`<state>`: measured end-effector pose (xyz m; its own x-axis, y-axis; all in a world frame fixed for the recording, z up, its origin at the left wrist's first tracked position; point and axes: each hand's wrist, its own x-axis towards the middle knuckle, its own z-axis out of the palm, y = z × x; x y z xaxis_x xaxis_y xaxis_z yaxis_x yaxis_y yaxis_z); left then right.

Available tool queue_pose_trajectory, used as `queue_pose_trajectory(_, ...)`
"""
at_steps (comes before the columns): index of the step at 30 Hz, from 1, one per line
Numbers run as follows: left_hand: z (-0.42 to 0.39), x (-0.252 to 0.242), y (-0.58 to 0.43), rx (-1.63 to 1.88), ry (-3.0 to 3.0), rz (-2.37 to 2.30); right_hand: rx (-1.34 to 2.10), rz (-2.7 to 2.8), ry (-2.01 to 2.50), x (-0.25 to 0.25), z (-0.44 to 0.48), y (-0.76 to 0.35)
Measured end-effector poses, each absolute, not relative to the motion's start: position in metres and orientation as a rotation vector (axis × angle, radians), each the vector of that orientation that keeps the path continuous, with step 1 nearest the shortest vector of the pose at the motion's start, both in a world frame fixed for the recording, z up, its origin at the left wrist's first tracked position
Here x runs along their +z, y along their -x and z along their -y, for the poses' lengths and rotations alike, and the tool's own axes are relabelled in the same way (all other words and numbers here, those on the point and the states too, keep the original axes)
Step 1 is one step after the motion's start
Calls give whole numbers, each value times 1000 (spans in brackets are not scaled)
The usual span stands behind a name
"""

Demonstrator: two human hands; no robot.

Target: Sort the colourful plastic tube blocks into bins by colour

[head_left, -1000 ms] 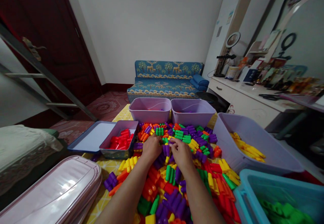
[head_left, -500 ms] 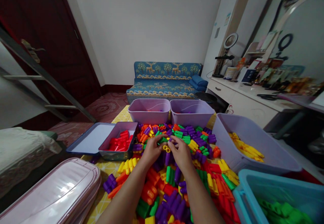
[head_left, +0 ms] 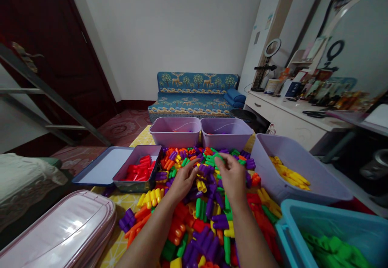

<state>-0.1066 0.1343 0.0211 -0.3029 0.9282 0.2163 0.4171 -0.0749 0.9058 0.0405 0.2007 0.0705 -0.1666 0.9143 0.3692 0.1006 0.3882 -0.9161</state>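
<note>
A heap of bright plastic tube blocks [head_left: 209, 215] in purple, green, orange, yellow and red covers the yellow mat in front of me. My left hand [head_left: 182, 182] lies on the heap with its fingers stretched out over purple blocks, next to a loose yellow block [head_left: 200, 186]. It holds nothing that I can see. My right hand [head_left: 233, 176] hovers just right of it, fingers curled round a green block [head_left: 218, 156] at the fingertips. Both forearms reach in from the bottom edge.
Two lilac bins [head_left: 175, 129] [head_left: 226, 131] stand behind the heap. A big lilac bin [head_left: 274, 171] holds yellow blocks, a blue bin [head_left: 318, 219] green ones, and a tin [head_left: 138, 184] red ones, with its lid [head_left: 100, 167] beside it. A pink case [head_left: 57, 231] lies near left.
My hands, close together on the purple blocks before, have parted. The right hand has moved right and away with a green block; the left has spread its fingers.
</note>
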Motion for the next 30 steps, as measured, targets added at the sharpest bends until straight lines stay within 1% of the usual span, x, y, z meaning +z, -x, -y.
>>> queue_pose_trajectory(2,-135,18,108,1354,-1434,-1710,859,1125,812,90,-198,-50)
queue_pose_trajectory(4,-135,16,108,1339,-1431,-1716,710,825,675,111,-194,-65)
queue_pose_trajectory(6,-136,14,108,1337,-1436,-1707,581,740,632,128,-189,-84)
queue_pose_trajectory(8,-136,13,108,1340,-1442,-1690,516,776,682,141,-183,-103)
queue_pose_trajectory(10,-138,12,109,1353,-1441,-1686,533,783,681,146,-177,-113)
queue_pose_trajectory(12,-139,11,109,1373,-1438,-1715,629,731,605,145,-175,-110)
queue_pose_trajectory(15,-139,10,110,1390,-1465,-1801,755,689,591,129,-181,-86)
queue_pose_trajectory(17,-139,10,112,1370,-1512,-1896,796,816,692,108,-191,-64)
queue_pose_trajectory(20,-138,10,114,1326,-1628,-2097,832,1324,870,70,-204,-37)
queue_pose_trajectory(23,-135,12,117,1256,-1692,-2336,567,1763,1146,40,-206,-27)
queue_pose_trajectory(25,-133,14,118,1145,-1668,-2479,417,1900,1373,30,-205,-28)
queue_pose_trajectory(27,-131,17,118,983,-1647,-2537,394,2025,1509,26,-204,-31)
queue_pose_trajectory(30,-129,21,115,741,-1687,-2481,495,2192,1427,26,-205,-33)
